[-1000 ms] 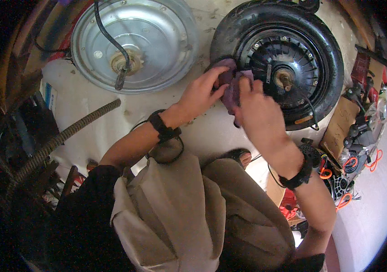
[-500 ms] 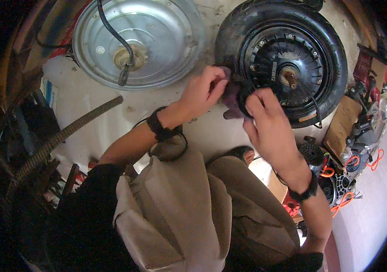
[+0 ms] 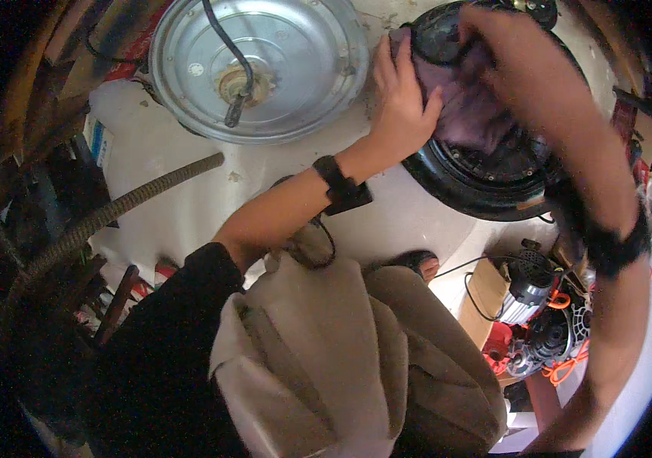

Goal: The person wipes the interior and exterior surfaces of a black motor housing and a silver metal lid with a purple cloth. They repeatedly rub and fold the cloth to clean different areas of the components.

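A purple cloth (image 3: pixel 467 103) lies spread over the black wheel (image 3: pixel 455 187), covering most of its hub. My left hand (image 3: pixel 406 99) rests at the cloth's left edge by the tyre, its fingers stretched and apart, the thumb on the cloth. At the wheel's far side, my right hand (image 3: pixel 486 27) reaches over the cloth beside a dark rounded bunch (image 3: pixel 436 37), which may be part of the cloth. Motion blurs that hand, and its fingers are mostly hidden. Left of the wheel lies a silver hub motor (image 3: pixel 295 76) with a black cable (image 3: pixel 230 42) rising from its axle.
A ribbed hose (image 3: pixel 143 191) runs in from the left across the pale floor (image 3: pixel 387 206). Motor parts (image 3: pixel 532 282), orange cords (image 3: pixel 566 370) and a cardboard box (image 3: pixel 486 298) crowd the right. My sandalled foot (image 3: pixel 426 266) stands below the wheel.
The cloth, bunched between both hands before, now lies opened out over the wheel. Both hands have moved farther away and to the right; the right forearm now crosses the wheel.
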Available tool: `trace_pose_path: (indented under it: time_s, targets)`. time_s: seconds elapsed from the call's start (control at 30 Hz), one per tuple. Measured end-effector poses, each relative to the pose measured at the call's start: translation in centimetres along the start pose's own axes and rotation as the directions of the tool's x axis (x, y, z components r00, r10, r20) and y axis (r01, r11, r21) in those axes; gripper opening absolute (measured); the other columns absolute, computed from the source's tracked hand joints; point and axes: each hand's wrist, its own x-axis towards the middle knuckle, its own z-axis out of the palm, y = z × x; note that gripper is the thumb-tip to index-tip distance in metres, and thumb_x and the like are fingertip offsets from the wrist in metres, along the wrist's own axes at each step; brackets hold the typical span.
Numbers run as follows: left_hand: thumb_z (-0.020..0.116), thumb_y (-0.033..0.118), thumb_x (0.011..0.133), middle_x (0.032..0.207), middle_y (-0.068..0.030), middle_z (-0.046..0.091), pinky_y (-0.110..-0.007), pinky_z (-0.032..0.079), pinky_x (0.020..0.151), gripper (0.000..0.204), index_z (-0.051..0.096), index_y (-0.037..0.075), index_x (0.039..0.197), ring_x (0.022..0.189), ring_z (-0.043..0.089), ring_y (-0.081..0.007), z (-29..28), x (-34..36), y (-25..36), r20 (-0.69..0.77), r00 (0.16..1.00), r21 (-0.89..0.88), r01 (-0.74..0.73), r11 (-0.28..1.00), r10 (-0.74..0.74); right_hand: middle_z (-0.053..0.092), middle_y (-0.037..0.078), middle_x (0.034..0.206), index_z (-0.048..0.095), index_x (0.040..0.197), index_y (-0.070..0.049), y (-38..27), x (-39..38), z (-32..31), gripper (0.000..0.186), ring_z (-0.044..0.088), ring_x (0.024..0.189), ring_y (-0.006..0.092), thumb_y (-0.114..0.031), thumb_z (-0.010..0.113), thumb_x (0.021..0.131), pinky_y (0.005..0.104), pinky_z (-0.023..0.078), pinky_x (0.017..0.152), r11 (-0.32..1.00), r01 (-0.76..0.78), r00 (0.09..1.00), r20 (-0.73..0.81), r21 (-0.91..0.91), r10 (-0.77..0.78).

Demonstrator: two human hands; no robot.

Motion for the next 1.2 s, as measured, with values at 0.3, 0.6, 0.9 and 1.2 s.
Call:
trace_pose_path:
  time_s: [0.3, 0.6, 0.9, 1.2]
  targets:
    - [0.062, 0.014, 0.085, 0.130, -0.0354, 0.043, -0.049, 0.036, 0.102, 0.067, 0.030, -0.013, 0.137, 0.120, 0.043, -0.0474, 0.6, 6.3, -1.0, -0.116, 0.991, 0.076, 0.068, 0.995, -0.059, 0.056, 0.018, 0.110, 0.056, 0.104, -0.002, 1.3, 7.7, 1.9, 0.028, 0.054, 0.105, 0.0414, -0.002, 0.061, 0.076, 0.0484, 0.044, 0.087, 0.884, -0.060, 0.949, -0.302, -0.464, -0.094]
    - [0.050, 0.024, 0.097, 0.136, -0.0367, 0.042, -0.050, 0.039, 0.102, 0.067, 0.022, -0.015, 0.143, 0.122, 0.045, -0.0485, 0.5, 9.1, -0.3, 0.137, 0.989, 0.029, 0.051, 0.998, -0.055, 0.057, 0.020, 0.104, 0.057, 0.104, 0.003, 2.1, 4.4, 2.9, 0.029, 0.056, 0.102, 0.0363, -0.009, 0.063, 0.079, 0.0406, 0.047, 0.088, 0.969, 0.033, 0.999, 0.021, -0.246, -0.029]
    - [0.043, 0.021, 0.101, 0.135, -0.0367, 0.043, -0.049, 0.037, 0.104, 0.057, 0.025, -0.015, 0.141, 0.124, 0.044, -0.0479, 1.1, 6.4, -0.1, 0.026, 0.999, 0.075, -0.032, 0.997, 0.030, 0.059, 0.017, 0.111, 0.057, 0.110, -0.001, 5.6, 4.5, 6.1, 0.034, 0.056, 0.106, 0.0318, -0.016, 0.065, 0.081, 0.0380, 0.046, 0.091, 0.846, -0.240, 0.969, -0.166, -0.476, 0.182]
    - [0.058, 0.010, 0.086, 0.145, -0.0343, 0.027, -0.050, 0.023, 0.113, 0.068, 0.025, -0.012, 0.142, 0.134, 0.026, -0.0504, -1.3, 0.3, -3.0, 0.072, 0.969, 0.042, -0.239, 0.970, 0.235, 0.055, 0.022, 0.129, 0.051, 0.129, 0.004, -3.3, 3.2, 15.4, 0.047, 0.059, 0.113, 0.0363, -0.010, 0.054, 0.083, 0.0393, 0.053, 0.089, 0.946, -0.317, 0.840, -0.445, 0.065, 0.311]
